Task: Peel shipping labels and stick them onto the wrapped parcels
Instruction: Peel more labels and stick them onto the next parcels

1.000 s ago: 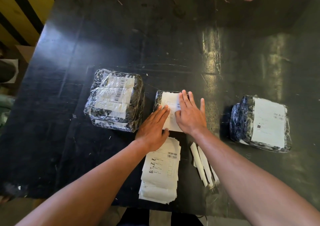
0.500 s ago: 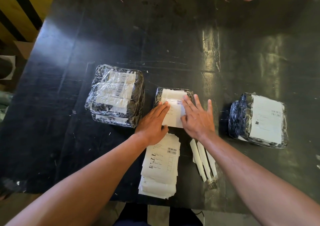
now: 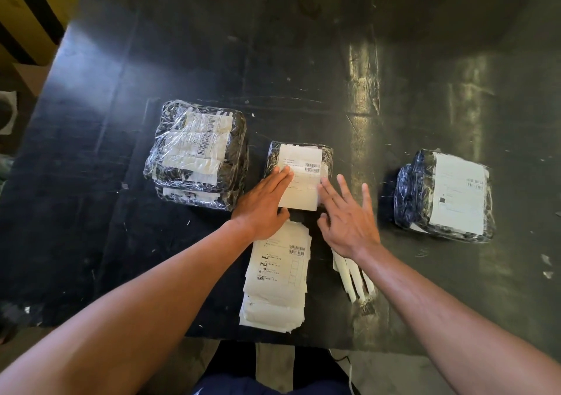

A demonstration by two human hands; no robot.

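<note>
Middle parcel [image 3: 299, 164]: small, dark, clear-wrapped, at table centre between two other bundles. White shipping label [image 3: 300, 179] lies on its top, barcode at upper right, near edge overhanging toward the person.

Left hand [image 3: 262, 205] flat, fingers straight, pressing the label's left edge; grasps nothing. Right hand [image 3: 349, 217] spread and released, fingertips at the label's right edge, palm over bare table.

Since a second ago: right hand has slid off the label to the right, uncovering most of its face and the barcode; left hand stays planted.

Around: stack of wrapped parcels [image 3: 197, 155] just left, labels under the film. Labelled parcel [image 3: 446, 196] well apart to the right. Stack of label sheets [image 3: 277, 276] at the near edge, partly under the left wrist. Peeled backing strips [image 3: 353, 279] beside it, partly hidden by the right wrist. Black table [image 3: 273, 61] scuffed, glare on right half.
</note>
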